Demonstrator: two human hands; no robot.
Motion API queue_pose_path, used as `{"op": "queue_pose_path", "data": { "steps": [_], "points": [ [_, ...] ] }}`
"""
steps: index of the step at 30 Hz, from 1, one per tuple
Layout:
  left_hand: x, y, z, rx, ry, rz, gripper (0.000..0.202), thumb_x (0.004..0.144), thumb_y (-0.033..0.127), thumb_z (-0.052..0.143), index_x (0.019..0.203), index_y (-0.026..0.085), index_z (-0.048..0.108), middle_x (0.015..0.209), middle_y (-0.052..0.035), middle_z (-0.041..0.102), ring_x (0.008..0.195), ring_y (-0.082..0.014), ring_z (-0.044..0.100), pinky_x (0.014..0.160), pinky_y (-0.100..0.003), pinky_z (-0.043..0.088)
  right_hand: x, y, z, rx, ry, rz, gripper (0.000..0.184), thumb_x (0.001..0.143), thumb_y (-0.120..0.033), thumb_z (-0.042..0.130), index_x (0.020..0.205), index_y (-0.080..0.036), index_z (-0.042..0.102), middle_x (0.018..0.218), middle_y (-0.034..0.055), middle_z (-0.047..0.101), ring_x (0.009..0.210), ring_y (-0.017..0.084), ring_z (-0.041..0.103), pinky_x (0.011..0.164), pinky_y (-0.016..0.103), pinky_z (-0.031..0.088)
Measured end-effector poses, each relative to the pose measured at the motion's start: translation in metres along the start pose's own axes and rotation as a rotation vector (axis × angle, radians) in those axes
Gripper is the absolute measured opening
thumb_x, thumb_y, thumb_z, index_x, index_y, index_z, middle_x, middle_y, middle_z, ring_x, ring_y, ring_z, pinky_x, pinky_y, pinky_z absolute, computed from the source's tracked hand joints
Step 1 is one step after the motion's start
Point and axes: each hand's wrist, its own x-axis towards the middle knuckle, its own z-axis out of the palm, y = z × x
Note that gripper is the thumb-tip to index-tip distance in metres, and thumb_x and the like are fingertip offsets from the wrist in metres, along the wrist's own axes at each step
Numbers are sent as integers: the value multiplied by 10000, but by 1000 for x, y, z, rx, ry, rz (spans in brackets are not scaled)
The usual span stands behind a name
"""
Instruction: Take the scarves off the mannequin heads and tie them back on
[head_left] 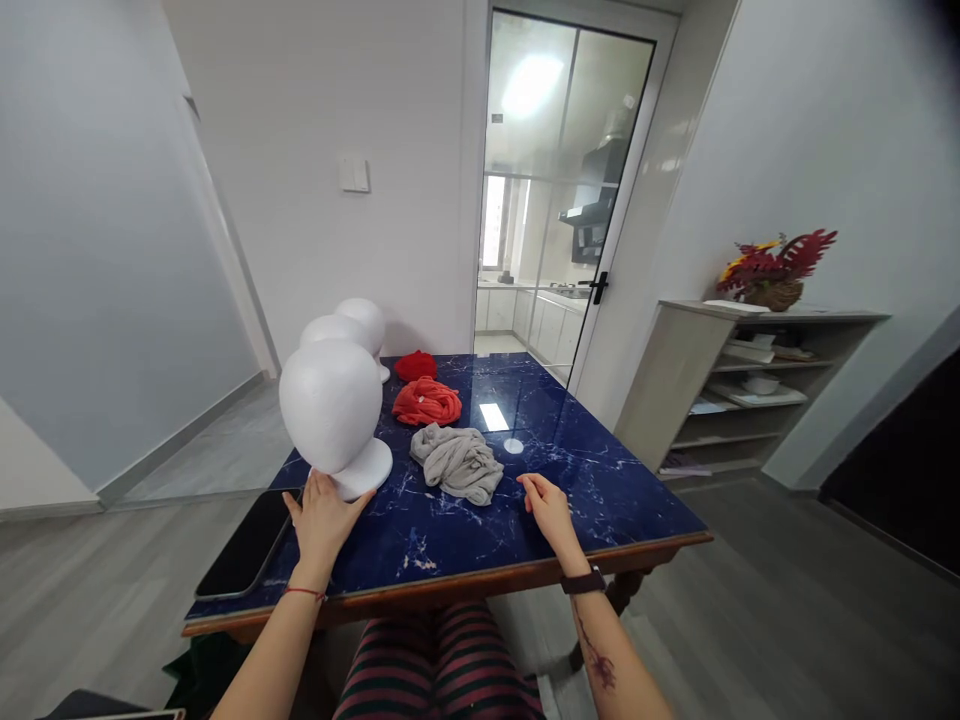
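Observation:
My left hand (322, 515) lies open on the blue marbled table (570, 480), its fingertips touching the base of the nearest white foam head form (331, 410). Behind that one stand two more white head forms (361, 322) in a row. My right hand (549, 508) rests on the tabletop with fingers loosely curled and nothing in them, just right of a crumpled grey cloth (457, 462). Farther back lie an orange cloth (427, 402) and a red cloth (415, 366).
A black tablet (247, 545) lies at the table's near left corner. A glass door (559, 200) opens to a kitchen behind the table. A shelf unit (742, 390) with a red flower basket (776, 270) stands at the right wall. My striped trousers (439, 665) show under the table edge.

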Motion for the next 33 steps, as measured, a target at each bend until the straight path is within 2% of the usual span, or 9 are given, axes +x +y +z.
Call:
{"op": "queue_pose_path", "data": {
  "steps": [10,15,18,21,23,25,28,30,33],
  "points": [
    [-1,3,-4,-13,-2,-30,898,674,608,510,1306,-11,350,1327,-297,448,1269,-350,387,1091,-557,74,-1,-1,0,-24,4,-18,434,861,-479,395,945,-147,662,498,-20,504,508,155,505,551,246,349],
    [-3,2,0,-16,16,-16,920,698,620,486,1328,-29,315,1324,-305,441,1275,-359,371,1080,-585,60,-1,-2,-1,-26,1,-6,444,863,-484,392,952,-140,659,499,-16,506,515,157,508,565,249,354],
    [-6,6,-2,-3,30,-11,1013,678,640,520,1358,-59,243,1358,-328,384,1302,-374,320,1076,-599,47,-1,-2,-1,-25,-11,3,455,865,-492,386,961,-139,656,500,-17,502,512,157,506,556,249,349],
    [-10,9,-13,-62,98,-27,1052,667,651,550,1371,-57,217,1387,-340,323,1319,-400,269,1060,-630,70,-1,-2,-1,-30,-18,3,459,868,-497,383,964,-141,655,498,-21,496,511,156,504,558,248,348],
    [-17,8,-23,-149,198,-43,940,704,615,552,1348,-19,290,1377,-320,342,1308,-398,287,1052,-633,122,-2,-3,-1,-35,-21,1,454,869,-496,386,968,-143,654,498,-22,496,510,154,504,561,248,349],
    [-28,8,-34,-265,343,-34,733,757,519,560,1279,31,397,1317,-274,422,1274,-364,347,1046,-583,231,-3,-3,-1,-39,-22,1,448,870,-494,391,970,-145,654,500,-23,498,511,152,504,558,246,348],
    [-48,15,-44,-422,495,90,386,798,323,569,1114,110,514,1110,-178,548,1138,-294,481,975,-470,387,-4,-4,-1,-36,-24,6,441,870,-492,393,962,-150,656,504,-24,496,509,149,499,546,243,344],
    [-56,30,-49,-499,414,246,246,816,233,539,1048,155,531,1011,-123,572,1038,-250,540,929,-423,433,-4,-5,-2,-32,-25,7,438,871,-492,392,949,-151,657,500,-26,489,502,146,492,537,242,340],
    [-47,66,-51,-569,24,504,277,854,218,477,1128,204,512,1149,-106,548,1099,-215,527,955,-379,432,-3,-5,-2,-33,-32,9,424,869,-486,399,935,-153,652,502,-26,484,505,147,492,535,246,341]
  ]
}}
